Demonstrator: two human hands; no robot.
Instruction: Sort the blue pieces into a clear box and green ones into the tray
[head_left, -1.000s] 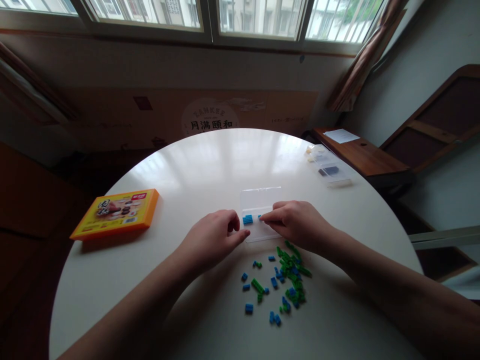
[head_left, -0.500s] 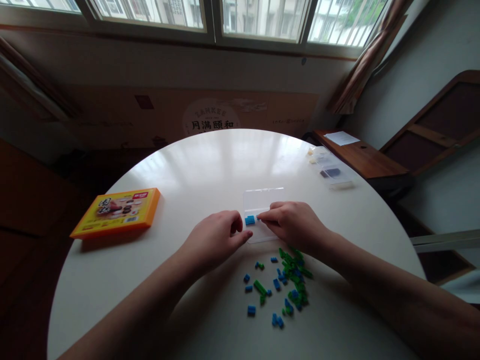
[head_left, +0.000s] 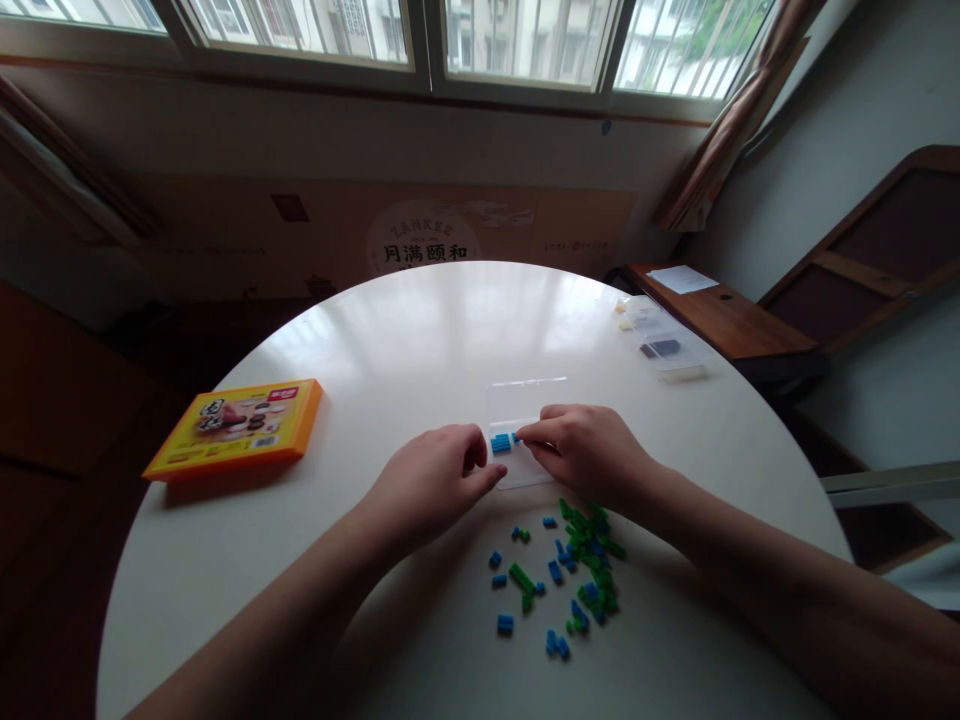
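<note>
A small clear plastic box (head_left: 525, 398) lies open on the round white table (head_left: 420, 330). Inside it sits a row of blue bricks (head_left: 499, 442). My right hand (head_left: 592, 450) rests over the box, with its fingertips pinched on a small blue brick right next to that row. My left hand (head_left: 431, 480) is curled at the box's left edge, thumb touching the rim, fingers bent with nothing visible in them. A scatter of small blue and green bricks (head_left: 577, 570) lies just in front of the box.
An orange flat box (head_left: 236, 427) lies at the table's left. Clear bags with small parts (head_left: 660, 345) lie at the right edge. A wooden desk with a paper sheet (head_left: 712, 305) stands beyond, under the windows.
My right fingertips with the blue brick have slid a little left, up against the row in the box. The left hand has barely moved.
</note>
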